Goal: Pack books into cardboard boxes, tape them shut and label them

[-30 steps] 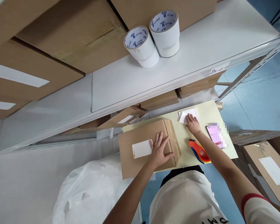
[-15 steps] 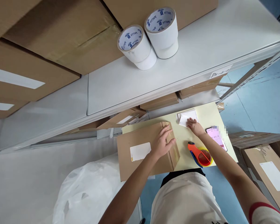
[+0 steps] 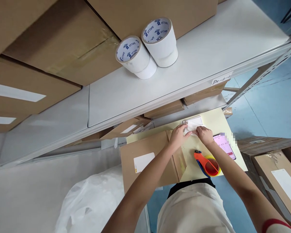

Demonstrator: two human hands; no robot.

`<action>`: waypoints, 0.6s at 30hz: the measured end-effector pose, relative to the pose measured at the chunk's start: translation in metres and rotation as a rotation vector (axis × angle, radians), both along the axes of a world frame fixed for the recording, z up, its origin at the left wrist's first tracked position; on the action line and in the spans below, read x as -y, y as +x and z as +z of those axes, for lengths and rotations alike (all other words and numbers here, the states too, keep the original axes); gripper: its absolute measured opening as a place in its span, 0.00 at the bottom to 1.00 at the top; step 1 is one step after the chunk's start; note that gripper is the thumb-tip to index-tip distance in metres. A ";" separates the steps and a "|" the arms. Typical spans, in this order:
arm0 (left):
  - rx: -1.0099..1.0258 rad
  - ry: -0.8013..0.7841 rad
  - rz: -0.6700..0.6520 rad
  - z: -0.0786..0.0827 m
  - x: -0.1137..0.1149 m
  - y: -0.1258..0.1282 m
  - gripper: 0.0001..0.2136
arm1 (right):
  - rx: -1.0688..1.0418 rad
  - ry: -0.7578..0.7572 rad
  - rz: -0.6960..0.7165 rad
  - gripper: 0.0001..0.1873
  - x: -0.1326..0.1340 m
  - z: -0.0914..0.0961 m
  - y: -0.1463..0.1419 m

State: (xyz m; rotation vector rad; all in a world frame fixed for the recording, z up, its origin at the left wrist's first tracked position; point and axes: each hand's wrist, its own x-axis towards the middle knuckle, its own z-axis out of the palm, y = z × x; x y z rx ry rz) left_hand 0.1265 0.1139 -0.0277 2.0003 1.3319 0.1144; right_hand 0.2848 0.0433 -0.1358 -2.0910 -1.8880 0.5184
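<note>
My right hand [image 3: 204, 134] pinches the near edge of a white label [image 3: 193, 124], which lies on a small stack of white sheets at the table's back. My left hand [image 3: 179, 136] is closed at the left side of the same label, thumb and fingertips touching it. The pinched edge is partly hidden by the fingers. Below my left forearm lies a flat cardboard box [image 3: 160, 142] with a white label on its top. An orange and blue tape dispenser [image 3: 205, 163] with a yellow roll rests near my right forearm.
A phone [image 3: 223, 145] lies at the right of the pale yellow table [image 3: 217, 121]. Above, a grey shelf [image 3: 196, 61] carries white tape rolls [image 3: 147, 53] and large cartons [image 3: 58, 42]. White plastic [image 3: 94, 204] is at lower left, and another carton [image 3: 274, 174] stands at right.
My left hand has left the cardboard box and moved right and up to the label. My right hand now pinches the label's edge, which is lifting. The view has shifted slightly.
</note>
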 end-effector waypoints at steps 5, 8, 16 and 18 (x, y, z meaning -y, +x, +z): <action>0.079 -0.175 0.144 -0.010 -0.003 0.011 0.16 | -0.136 0.068 -0.069 0.17 0.009 0.006 -0.002; 0.228 -0.383 0.237 -0.012 -0.001 0.014 0.15 | -0.230 0.146 -0.036 0.19 0.015 0.011 -0.008; 0.133 -0.189 0.222 0.002 -0.016 -0.016 0.09 | -0.422 0.265 0.005 0.29 0.023 0.038 -0.010; 0.133 -0.149 0.201 0.011 -0.023 -0.028 0.09 | -0.514 0.253 -0.083 0.36 0.020 0.041 0.001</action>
